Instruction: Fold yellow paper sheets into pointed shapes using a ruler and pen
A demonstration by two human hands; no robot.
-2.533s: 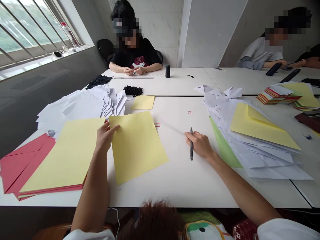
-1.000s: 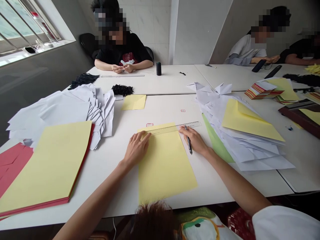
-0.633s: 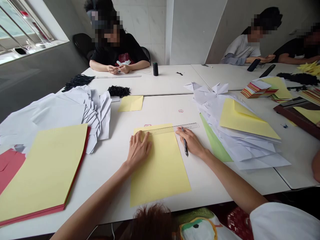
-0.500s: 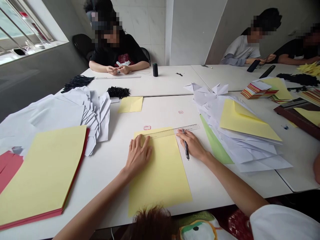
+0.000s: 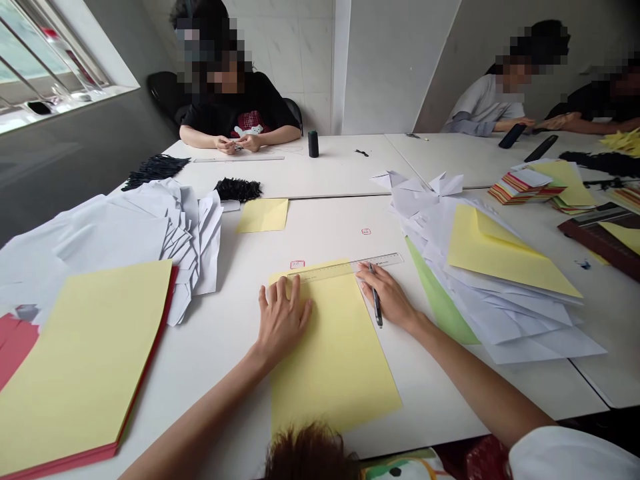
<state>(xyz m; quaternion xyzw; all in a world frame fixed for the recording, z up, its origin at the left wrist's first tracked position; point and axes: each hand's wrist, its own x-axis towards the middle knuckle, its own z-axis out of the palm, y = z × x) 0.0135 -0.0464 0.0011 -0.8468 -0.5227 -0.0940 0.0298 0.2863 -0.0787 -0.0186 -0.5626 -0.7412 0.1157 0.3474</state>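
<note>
The yellow sheet [image 5: 330,347] lies flat on the table [image 5: 325,233], partly beneath the left hand [image 5: 283,320] and reaching toward the person, where hair hides part of its near edge. A couple of seconds ago it was lifted in that hand; now a clear ruler [image 5: 345,269] lies slantwise across its far end, bridging the two hands. In the last second that arrangement has hardly altered, so the work seems to be at a settling stage, with sheet and ruler being kept in line.

The left hand is spread, palm down, its fingertips touching the ruler's left part. The right hand [image 5: 387,290], just beyond the sheet's right edge, pinches a pen [image 5: 377,308] while its fingertips meet the ruler's lower edge. Which end of the pen is the writing end cannot be told, and no drawn line shows on the sheet.

Left of the left hand is a stack of yellow and red sheets [image 5: 95,353], with loose white papers [image 5: 120,220] beyond it. To the right of the right hand, a green sheet [image 5: 440,297] pokes out from under a white pile topped by a yellow envelope [image 5: 505,253].
</note>
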